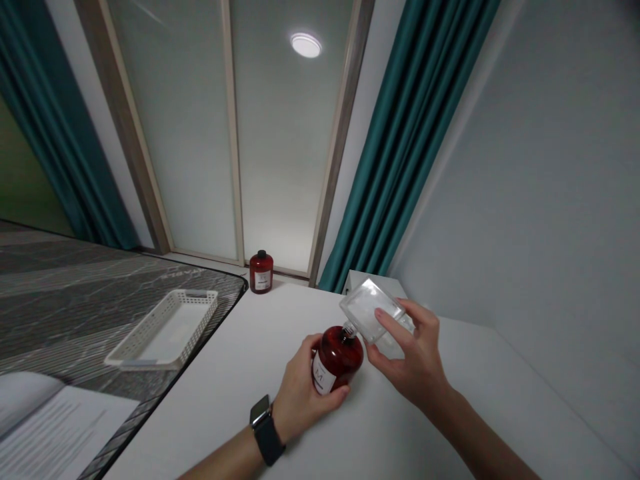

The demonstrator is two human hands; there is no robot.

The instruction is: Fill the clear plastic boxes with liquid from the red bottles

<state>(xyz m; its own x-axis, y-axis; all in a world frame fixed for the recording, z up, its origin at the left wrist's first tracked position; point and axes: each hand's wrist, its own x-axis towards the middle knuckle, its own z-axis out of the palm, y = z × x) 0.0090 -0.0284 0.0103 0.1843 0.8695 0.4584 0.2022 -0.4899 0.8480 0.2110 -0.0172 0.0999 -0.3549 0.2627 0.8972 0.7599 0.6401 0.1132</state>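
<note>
Plainly, the left hand (299,393) grips a red bottle (345,357) (label (325,380): "M"); the right hand (420,360), a clear bottle (367,308).

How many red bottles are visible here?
2: one red bottle in the left hand, another red bottle standing at the far end of the white table. Others could be hidden.

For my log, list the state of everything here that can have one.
Held red bottle: tilted, in the left hand; contents unclear
Clear bottle: tipped neck-down at that bottle's top, in the right hand; contents unclear
Rear red bottle: upright, capped
Basket: right way up
Book: open
Watch: strapped on, screen dark
Curtains: hanging in folds
Light: lit
</note>
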